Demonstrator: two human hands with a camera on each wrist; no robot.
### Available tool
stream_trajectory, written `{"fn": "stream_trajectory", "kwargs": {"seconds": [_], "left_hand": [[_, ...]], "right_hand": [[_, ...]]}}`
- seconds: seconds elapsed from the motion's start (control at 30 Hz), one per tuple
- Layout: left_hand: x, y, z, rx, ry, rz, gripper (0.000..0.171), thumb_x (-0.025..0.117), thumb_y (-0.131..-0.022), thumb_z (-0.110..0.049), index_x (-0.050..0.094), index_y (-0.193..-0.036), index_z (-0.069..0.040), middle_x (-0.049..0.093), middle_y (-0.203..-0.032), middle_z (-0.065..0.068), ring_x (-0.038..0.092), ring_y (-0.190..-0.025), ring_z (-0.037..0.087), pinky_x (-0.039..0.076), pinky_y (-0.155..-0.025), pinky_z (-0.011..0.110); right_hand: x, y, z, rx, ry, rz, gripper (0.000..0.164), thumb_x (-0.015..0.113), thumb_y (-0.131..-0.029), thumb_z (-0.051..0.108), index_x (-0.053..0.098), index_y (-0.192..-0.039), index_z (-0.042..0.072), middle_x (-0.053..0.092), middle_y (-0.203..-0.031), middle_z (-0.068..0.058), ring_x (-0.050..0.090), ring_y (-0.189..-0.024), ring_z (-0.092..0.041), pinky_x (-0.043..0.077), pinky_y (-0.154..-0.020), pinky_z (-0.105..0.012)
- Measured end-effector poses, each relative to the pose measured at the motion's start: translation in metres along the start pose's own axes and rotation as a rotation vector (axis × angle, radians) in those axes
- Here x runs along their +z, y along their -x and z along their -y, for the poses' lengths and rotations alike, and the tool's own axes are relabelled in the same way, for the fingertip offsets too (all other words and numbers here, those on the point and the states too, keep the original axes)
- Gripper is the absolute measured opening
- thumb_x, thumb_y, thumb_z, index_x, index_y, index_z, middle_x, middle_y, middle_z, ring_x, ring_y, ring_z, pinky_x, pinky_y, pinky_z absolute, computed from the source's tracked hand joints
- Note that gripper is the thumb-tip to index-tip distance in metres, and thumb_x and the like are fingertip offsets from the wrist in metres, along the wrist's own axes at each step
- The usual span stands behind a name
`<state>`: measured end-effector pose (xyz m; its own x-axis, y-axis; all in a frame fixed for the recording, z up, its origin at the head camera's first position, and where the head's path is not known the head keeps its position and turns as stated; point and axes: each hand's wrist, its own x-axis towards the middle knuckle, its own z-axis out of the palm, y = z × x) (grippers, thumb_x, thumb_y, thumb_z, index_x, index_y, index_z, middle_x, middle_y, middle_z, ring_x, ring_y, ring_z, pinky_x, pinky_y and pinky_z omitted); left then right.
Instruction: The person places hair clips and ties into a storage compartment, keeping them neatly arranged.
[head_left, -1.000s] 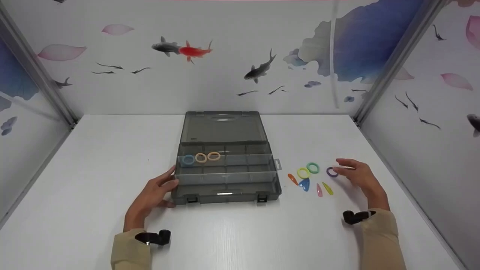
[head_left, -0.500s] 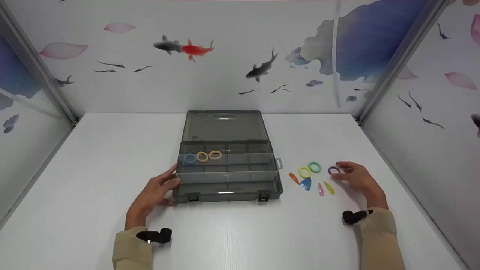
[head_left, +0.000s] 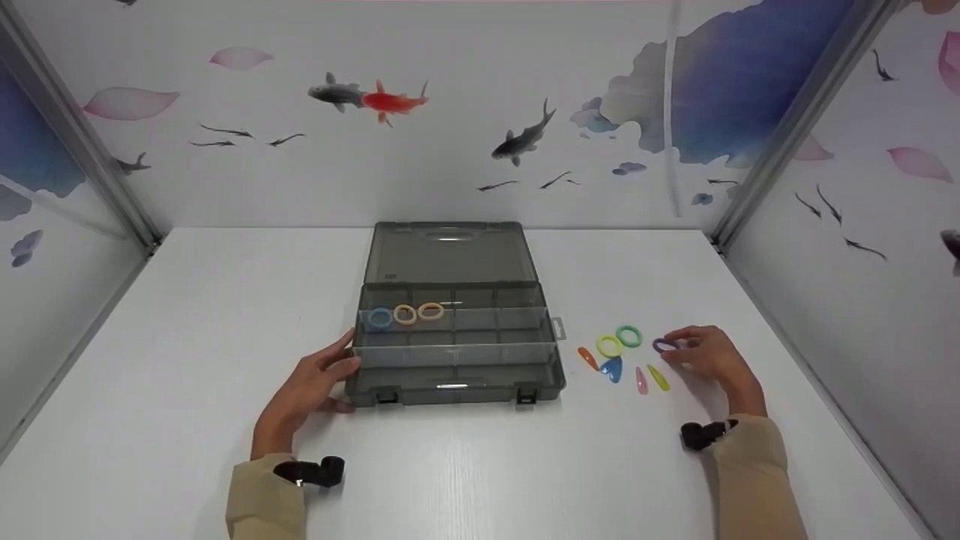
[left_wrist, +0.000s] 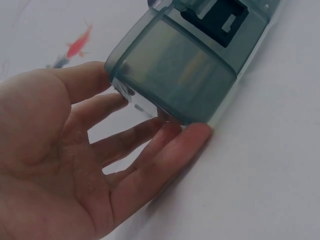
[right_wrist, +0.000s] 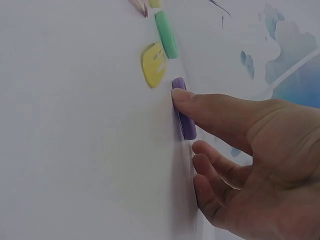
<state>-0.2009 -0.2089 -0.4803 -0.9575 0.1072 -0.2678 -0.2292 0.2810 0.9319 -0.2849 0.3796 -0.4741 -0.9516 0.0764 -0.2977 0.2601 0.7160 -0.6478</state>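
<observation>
My left hand [head_left: 304, 394] rests against the left side of a grey see-through organizer box [head_left: 457, 395], its fingers extended and touching that end. Close up in the left wrist view, the fingertips and thumb of the hand [left_wrist: 85, 150] meet the box's end wall [left_wrist: 175, 75]. On the right of the table, my right hand [head_left: 712, 356] pinches a purple hair tie [head_left: 661, 345] at its near and far edges. The right wrist view has the thumb on the purple hair tie [right_wrist: 187, 125], which lies at the table surface; the index finger is mostly hidden.
The box lid [head_left: 450, 259] lies back. A blue hair tie [head_left: 380, 318] and two peach hair ties [head_left: 430, 311] sit in the rear left compartments. Between box and right hand lie a green hair tie [head_left: 628, 336], a yellow hair tie [head_left: 609, 346] and several hair clips [head_left: 613, 369].
My right hand has shifted slightly left, and its fingers have closed onto the purple hair tie. The left hand and the box stay in place.
</observation>
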Motion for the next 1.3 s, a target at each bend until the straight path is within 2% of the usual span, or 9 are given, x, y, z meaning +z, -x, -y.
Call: {"fn": "stream_trajectory", "kwargs": {"seconds": [0.3, 0.57, 0.67, 0.77, 0.87, 0.97, 1.03, 1.17, 1.3], "left_hand": [[0.003, 0.001, -0.001, -0.009, 0.005, 0.0, 0.063, 0.052, -0.105, -0.028, 0.022, -0.161, -0.029, 0.024, -0.165, 0.021, 0.036, -0.146, 0.046, 0.063, -0.082, 0.042], [0.003, 0.001, -0.002, -0.003, 0.024, 0.016, 0.064, 0.053, -0.105, -0.029, 0.021, -0.161, -0.029, 0.022, -0.165, 0.02, 0.033, -0.148, 0.044, 0.063, -0.081, 0.04], [0.002, 0.002, -0.002, 0.002, 0.018, 0.021, 0.065, 0.053, -0.105, -0.03, 0.02, -0.161, -0.028, 0.022, -0.165, 0.021, 0.033, -0.147, 0.045, 0.063, -0.081, 0.041], [0.001, 0.002, -0.003, 0.003, 0.014, 0.011, 0.065, 0.054, -0.105, -0.03, 0.021, -0.161, -0.028, 0.024, -0.165, 0.021, 0.034, -0.147, 0.045, 0.063, -0.081, 0.041], [-0.001, 0.001, -0.002, 0.007, 0.01, 0.008, 0.064, 0.053, -0.105, -0.03, 0.021, -0.161, -0.029, 0.024, -0.165, 0.02, 0.035, -0.147, 0.045, 0.063, -0.082, 0.041], [-0.002, 0.001, -0.002, 0.011, 0.009, 0.009, 0.065, 0.053, -0.105, -0.03, 0.021, -0.161, -0.029, 0.023, -0.165, 0.02, 0.035, -0.147, 0.045, 0.063, -0.082, 0.041], [-0.002, 0.001, -0.001, 0.012, 0.011, 0.01, 0.066, 0.054, -0.104, -0.031, 0.021, -0.161, -0.029, 0.023, -0.165, 0.02, 0.034, -0.147, 0.046, 0.063, -0.082, 0.041], [-0.002, 0.002, 0.0, 0.014, 0.012, 0.008, 0.066, 0.054, -0.104, -0.031, 0.021, -0.161, -0.029, 0.023, -0.165, 0.022, 0.034, -0.147, 0.047, 0.063, -0.082, 0.041], [-0.002, 0.001, 0.001, 0.012, 0.011, 0.005, 0.064, 0.053, -0.105, -0.029, 0.021, -0.161, -0.03, 0.024, -0.165, 0.021, 0.035, -0.147, 0.045, 0.063, -0.082, 0.04]], "right_hand": [[-0.003, 0.002, 0.005, 0.008, -0.05, 0.003, 0.062, 0.068, -0.095, 0.042, 0.053, -0.141, 0.004, 0.045, -0.149, -0.03, 0.044, -0.133, -0.046, 0.039, -0.113, -0.06], [-0.012, 0.015, 0.037, -0.25, -0.054, -0.117, 0.054, 0.07, -0.094, 0.037, 0.059, -0.133, 0.002, 0.042, -0.15, -0.028, 0.039, -0.138, -0.048, 0.037, -0.113, -0.064], [-0.013, 0.019, 0.052, -0.313, -0.086, -0.15, 0.054, 0.07, -0.094, 0.04, 0.061, -0.132, 0.003, 0.045, -0.149, -0.025, 0.04, -0.138, -0.045, 0.036, -0.113, -0.065], [-0.011, 0.021, 0.068, -0.36, -0.098, -0.171, 0.054, 0.069, -0.094, 0.043, 0.061, -0.132, 0.006, 0.05, -0.146, -0.021, 0.045, -0.135, -0.039, 0.042, -0.11, -0.057], [-0.01, 0.018, 0.086, -0.418, -0.092, -0.184, 0.05, 0.069, -0.094, 0.041, 0.063, -0.13, 0.007, 0.054, -0.142, -0.017, 0.05, -0.129, -0.033, 0.049, -0.103, -0.039], [-0.008, 0.015, 0.104, -0.482, -0.074, -0.192, 0.043, 0.07, -0.094, 0.036, 0.065, -0.126, 0.007, 0.056, -0.138, -0.015, 0.052, -0.125, -0.029, 0.048, -0.097, -0.029], [-0.006, 0.013, 0.117, -0.513, -0.063, -0.185, 0.039, 0.071, -0.094, 0.032, 0.067, -0.123, 0.006, 0.057, -0.136, -0.015, 0.053, -0.124, -0.029, 0.048, -0.098, -0.033], [0.001, 0.011, 0.14, -0.529, -0.036, -0.149, 0.033, 0.072, -0.094, 0.026, 0.067, -0.12, 0.005, 0.056, -0.135, -0.015, 0.052, -0.125, -0.032, 0.046, -0.106, -0.05], [0.01, 0.011, 0.16, -0.543, -0.012, -0.121, 0.029, 0.072, -0.093, 0.021, 0.068, -0.118, 0.005, 0.056, -0.133, -0.014, 0.053, -0.124, -0.033, 0.045, -0.108, -0.055]]}}
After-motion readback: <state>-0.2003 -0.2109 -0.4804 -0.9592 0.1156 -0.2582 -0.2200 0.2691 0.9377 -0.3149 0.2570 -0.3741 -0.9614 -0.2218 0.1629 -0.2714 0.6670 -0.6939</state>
